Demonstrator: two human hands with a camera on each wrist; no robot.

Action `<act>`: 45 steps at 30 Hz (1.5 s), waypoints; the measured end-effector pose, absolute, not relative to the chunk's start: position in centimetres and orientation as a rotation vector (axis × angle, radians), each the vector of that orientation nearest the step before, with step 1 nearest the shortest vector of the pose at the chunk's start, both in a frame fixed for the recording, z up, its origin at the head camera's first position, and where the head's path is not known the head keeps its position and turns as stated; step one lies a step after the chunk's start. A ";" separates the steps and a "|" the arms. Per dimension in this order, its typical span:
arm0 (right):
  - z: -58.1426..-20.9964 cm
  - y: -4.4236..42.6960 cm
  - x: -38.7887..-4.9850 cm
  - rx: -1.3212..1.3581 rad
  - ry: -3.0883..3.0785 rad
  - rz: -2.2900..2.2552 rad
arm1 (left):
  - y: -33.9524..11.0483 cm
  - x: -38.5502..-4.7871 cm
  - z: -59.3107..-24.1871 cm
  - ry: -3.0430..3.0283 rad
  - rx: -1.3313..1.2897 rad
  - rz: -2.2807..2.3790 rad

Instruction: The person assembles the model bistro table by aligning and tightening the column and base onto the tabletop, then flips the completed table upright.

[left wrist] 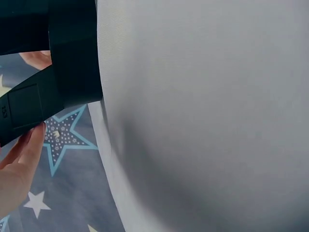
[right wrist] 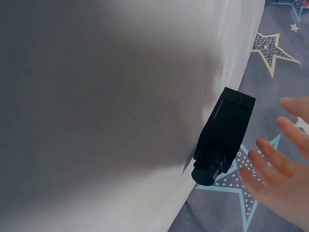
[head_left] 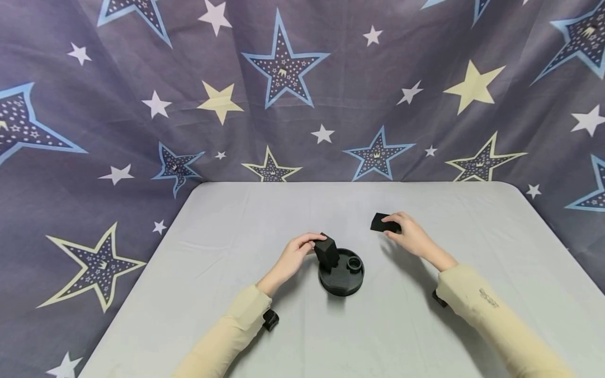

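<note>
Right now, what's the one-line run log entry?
left hand: holds black block at round base | right hand: fingers spread beside second block

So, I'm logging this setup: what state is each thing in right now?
Left block: tilted, lower end meeting the round base, held by the left hand.
Round base: flat on the table.
Small ring: open at the top.
Right block: lying on the table.
Right hand: fingers spread close to the right block; contact unclear.
Curtain: hanging.
</note>
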State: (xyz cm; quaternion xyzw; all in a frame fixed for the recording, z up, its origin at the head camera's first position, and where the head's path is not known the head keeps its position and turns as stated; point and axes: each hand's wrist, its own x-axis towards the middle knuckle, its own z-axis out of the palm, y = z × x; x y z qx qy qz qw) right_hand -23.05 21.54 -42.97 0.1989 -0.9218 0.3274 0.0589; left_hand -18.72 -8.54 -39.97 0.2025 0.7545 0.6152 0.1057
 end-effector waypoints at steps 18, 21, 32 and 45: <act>-43.5 21.1 -26.0 0.548 -2.898 0.913 | -8.2 -18.9 -40.2 2.381 0.547 1.859; -43.7 21.0 -26.4 0.527 -2.914 0.907 | -8.2 -18.8 -40.2 2.425 0.536 1.834; -44.3 21.1 -27.1 0.540 -2.922 0.906 | -8.3 -18.8 -40.3 2.448 0.504 1.776; -44.1 21.3 -25.8 0.515 -2.790 1.032 | -8.3 -18.6 -40.1 2.442 0.477 1.757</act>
